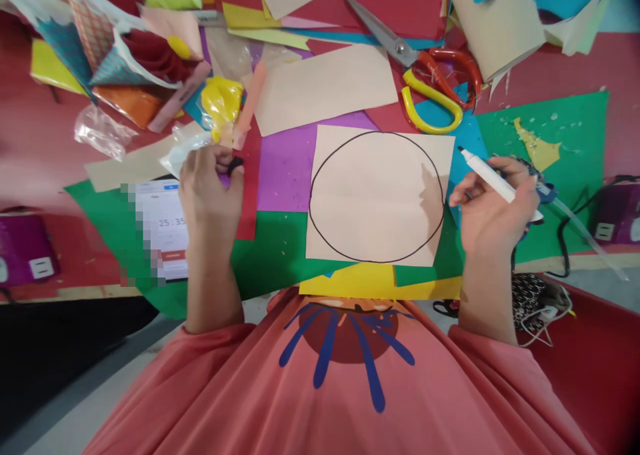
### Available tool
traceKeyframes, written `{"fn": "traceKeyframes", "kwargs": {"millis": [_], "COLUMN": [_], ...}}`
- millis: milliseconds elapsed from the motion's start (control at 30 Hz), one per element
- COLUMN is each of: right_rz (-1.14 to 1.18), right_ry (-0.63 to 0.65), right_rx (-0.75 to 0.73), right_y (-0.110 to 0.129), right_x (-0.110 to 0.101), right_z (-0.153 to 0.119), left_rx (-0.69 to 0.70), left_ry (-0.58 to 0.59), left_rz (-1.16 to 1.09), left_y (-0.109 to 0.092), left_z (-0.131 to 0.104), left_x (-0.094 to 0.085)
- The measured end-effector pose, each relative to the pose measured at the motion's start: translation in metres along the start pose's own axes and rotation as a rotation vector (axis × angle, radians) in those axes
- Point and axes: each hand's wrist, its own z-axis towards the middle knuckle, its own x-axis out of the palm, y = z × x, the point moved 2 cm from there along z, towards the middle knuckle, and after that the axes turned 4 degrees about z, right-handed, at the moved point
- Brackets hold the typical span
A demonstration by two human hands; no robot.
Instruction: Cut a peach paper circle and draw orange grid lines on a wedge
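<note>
My right hand (500,205) grips a white marker (493,177), its bare black tip pointing up and left. Between the thumb and fingers of my left hand (210,185) is a small black marker cap (235,166). A beige paper sheet (377,198) lies between my hands, with a large black oval outline drawn on it. My right hand is just beyond the sheet's right edge and casts a shadow on it. Under my left wrist, a phone (170,231) is partly covered; its screen reads 25:35.
Scissors (400,49) with red and yellow handles lie behind the sheet. Green paper (580,148), purple paper (285,168) and a beige strip (330,85) cover the table. Yellow clay (223,101) in clear wrap sits beyond my left hand. A glue gun's hose-like clear stick (593,238) extends at right.
</note>
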Motion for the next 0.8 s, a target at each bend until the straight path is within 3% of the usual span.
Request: {"fn": "traceKeyframes", "kwargs": {"millis": [167,267,367,500,600,800], "right_rz": [0.025,-0.011,0.018,0.050,0.078,0.154], "right_ry": [0.027,0.067,0.138,0.283,0.320,0.302], "right_rx": [0.054,0.079,0.145,0.245,0.312,0.369], "right_y": [0.000,-0.004,-0.011,-0.015,-0.015,-0.013], "right_x": [0.004,0.013,0.026,0.044,0.053,0.062], "right_z": [-0.001,-0.004,-0.006,-0.008,-0.012,-0.019], "left_rx": [0.095,0.161,0.210,0.069,-0.044,-0.068], "left_ry": [-0.120,-0.077,0.044,0.170,0.282,0.327], "left_rz": [-0.091,-0.200,-0.331,-0.676,-0.908,-1.010], "left_y": [-0.021,-0.044,-0.070,-0.094,-0.106,-0.121], "left_z": [0.001,0.000,-0.002,-0.008,-0.015,-0.020], "left_x": [-0.003,-0.005,-0.001,0.011,0.024,0.033]}}
